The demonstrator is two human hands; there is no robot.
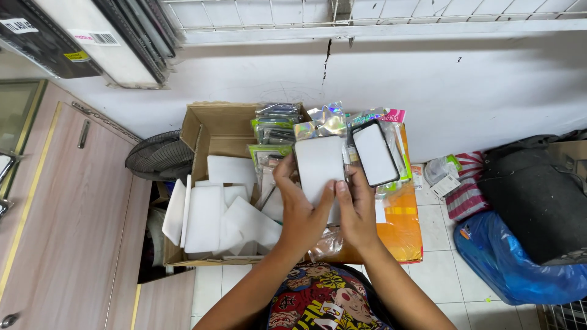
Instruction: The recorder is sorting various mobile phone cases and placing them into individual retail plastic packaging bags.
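Two hands: the left hand (301, 211) fingers grip a white card (319, 168); the right hand (358, 211) fingers grip a black-edged card (375, 153), over a box (217, 125).

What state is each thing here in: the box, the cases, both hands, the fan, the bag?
cardboard box: open, flaps up, white sheets inside
white phone case: held upright
black-rimmed phone case: held, tilted
left hand: gripping the white phone case
right hand: gripping the black-rimmed phone case
fan: lying flat
blue bag: bulging

Single head-worn view, looking steeply down and forward from close above the person's own two hands, taking in a cardboard box (211, 131), tiled floor (440, 244), cabinet (67, 220) and wall (465, 91) beyond
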